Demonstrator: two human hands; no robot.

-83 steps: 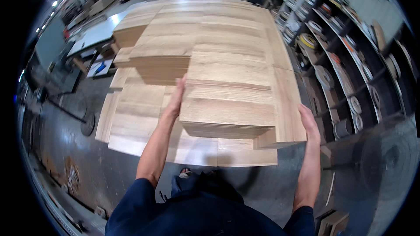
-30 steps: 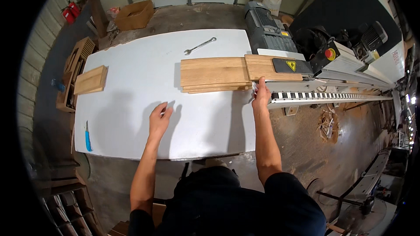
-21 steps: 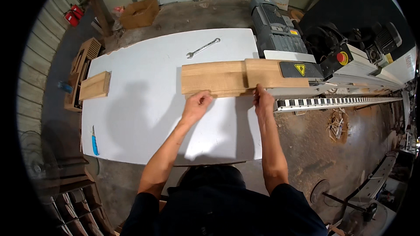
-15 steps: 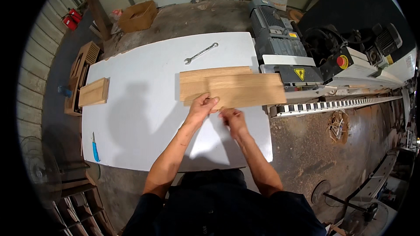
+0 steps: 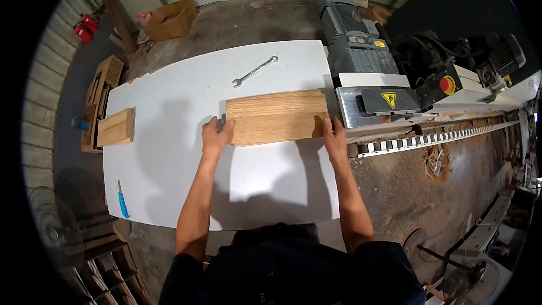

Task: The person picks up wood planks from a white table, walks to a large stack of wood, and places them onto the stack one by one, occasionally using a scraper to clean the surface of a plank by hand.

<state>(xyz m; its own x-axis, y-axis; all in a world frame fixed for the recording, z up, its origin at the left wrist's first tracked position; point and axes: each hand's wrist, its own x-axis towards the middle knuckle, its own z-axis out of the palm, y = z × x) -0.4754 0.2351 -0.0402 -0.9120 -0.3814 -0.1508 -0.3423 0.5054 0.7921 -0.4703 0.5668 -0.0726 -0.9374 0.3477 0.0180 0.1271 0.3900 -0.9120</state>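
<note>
Boards (image 5: 276, 117) lie stacked on a white table (image 5: 164, 197), nearly squared up, though lower edges jut slightly at the front. The left hand (image 5: 217, 134), loosely spread, meets their left end; the right hand (image 5: 334, 131) meets the right, its grip I cannot tell.

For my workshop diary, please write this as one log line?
left hand: at left end of plank stack | right hand: at its right end | wrench: on white table
</note>
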